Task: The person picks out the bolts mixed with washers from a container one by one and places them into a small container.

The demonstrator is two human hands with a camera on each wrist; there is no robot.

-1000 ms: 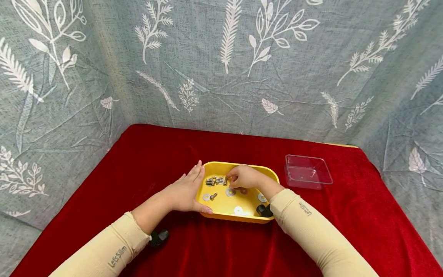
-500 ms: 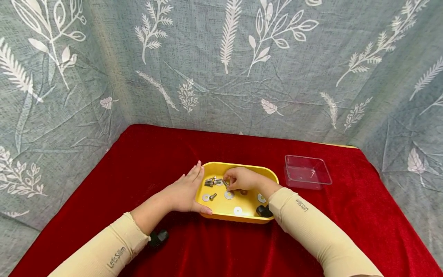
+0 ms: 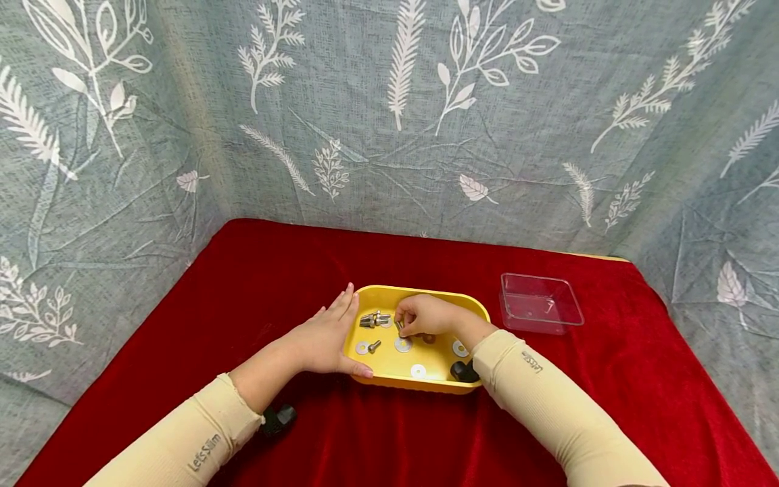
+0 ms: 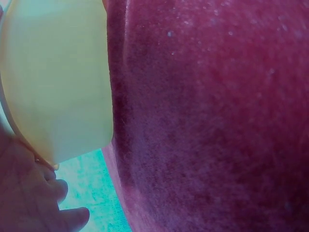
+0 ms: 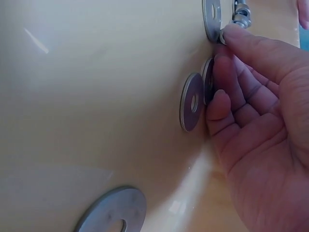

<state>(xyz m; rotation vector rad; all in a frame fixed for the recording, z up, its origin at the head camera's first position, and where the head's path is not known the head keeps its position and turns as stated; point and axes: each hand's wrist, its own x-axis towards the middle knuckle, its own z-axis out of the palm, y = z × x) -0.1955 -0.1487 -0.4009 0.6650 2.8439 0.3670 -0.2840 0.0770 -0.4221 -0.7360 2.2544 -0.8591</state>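
In the head view my left hand (image 3: 325, 338) lies along the left end of a yellow tray (image 3: 426, 387), fingers straight, thumb at the front rim. Inside the tray, my right hand (image 3: 429, 315) pinches a small metal bolt (image 3: 399, 325) between thumb and fingertips. Just left of it lies a cluster of bolts (image 3: 372, 320). A lone bolt (image 3: 374, 345) rests beside a flat washer (image 3: 362, 348). Another washer (image 3: 397, 347) sits just in front of the right fingertips. The right wrist view shows washers (image 5: 191, 104) close to the curled fingers; the held bolt is mostly hidden there.
More washers lie toward the tray's front (image 3: 418, 370) and right side (image 3: 460, 348). A clear plastic box (image 3: 541, 325) stands right of the tray. Red cloth (image 3: 304, 264) covers the table, with a patterned grey curtain (image 3: 365, 155) behind it.
The right hand has shifted slightly toward the front left, and the bolt at its fingertips has tilted and come away from the cluster. The left hand stays in place.
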